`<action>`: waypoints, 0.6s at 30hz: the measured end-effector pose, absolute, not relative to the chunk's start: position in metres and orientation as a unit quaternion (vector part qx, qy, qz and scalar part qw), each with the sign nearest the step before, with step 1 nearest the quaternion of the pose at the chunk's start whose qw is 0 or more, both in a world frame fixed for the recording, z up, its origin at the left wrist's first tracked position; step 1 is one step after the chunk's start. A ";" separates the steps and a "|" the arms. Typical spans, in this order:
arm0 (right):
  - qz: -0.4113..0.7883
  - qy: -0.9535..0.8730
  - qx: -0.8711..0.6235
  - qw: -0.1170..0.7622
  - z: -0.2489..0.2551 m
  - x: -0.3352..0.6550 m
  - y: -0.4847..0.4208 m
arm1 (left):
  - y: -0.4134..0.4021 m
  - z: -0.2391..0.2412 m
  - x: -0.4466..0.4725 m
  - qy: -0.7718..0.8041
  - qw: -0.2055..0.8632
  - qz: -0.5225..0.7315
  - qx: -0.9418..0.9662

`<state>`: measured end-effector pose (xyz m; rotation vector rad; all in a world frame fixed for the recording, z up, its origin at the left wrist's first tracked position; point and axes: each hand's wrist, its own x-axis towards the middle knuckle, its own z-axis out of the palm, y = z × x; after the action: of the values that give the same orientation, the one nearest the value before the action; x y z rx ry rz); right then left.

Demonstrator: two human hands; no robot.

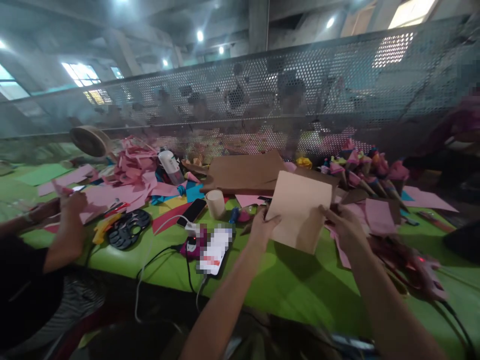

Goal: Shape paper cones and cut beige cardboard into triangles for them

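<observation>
A flat tan sheet of card or paper (298,210) is held up, tilted, above the green tabletop. My left hand (263,225) pinches its left edge, the thumb lying over the front face. At the right edge my right hand (344,223) is closed on the same sheet, with some fingers hidden behind it. Below the sheet its shadow falls on the green cover (300,280). Left of my left hand lies a phone with a lit screen (216,250), a cable plugged into it. Behind the sheet rests a larger brown sheet (243,172).
A co-worker's hands (69,205) work with pink paper at left. Around are a yellow glue gun (107,228), a black round tray (129,229), a purple power socket (193,245), a tape roll (215,204), a white bottle (171,167), paper cones (362,172) and a pink glue gun (420,270).
</observation>
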<state>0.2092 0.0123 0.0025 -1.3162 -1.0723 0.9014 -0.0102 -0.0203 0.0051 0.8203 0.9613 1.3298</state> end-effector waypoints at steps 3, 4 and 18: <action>0.409 -0.446 -0.549 0.577 0.000 0.205 0.007 | -0.016 0.001 -0.006 0.432 0.612 0.553 0.366; 0.419 -0.439 -0.548 0.576 0.001 0.204 0.005 | -0.015 -0.001 -0.006 0.441 0.607 0.549 0.367; 0.305 -0.475 -0.643 0.517 -0.003 0.214 -0.006 | -0.022 -0.012 -0.013 0.493 0.549 0.562 0.373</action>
<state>0.2140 -0.0063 -0.0033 -1.5431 -1.1408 0.7331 -0.0132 -0.0221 -0.0121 0.8831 1.1679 1.3303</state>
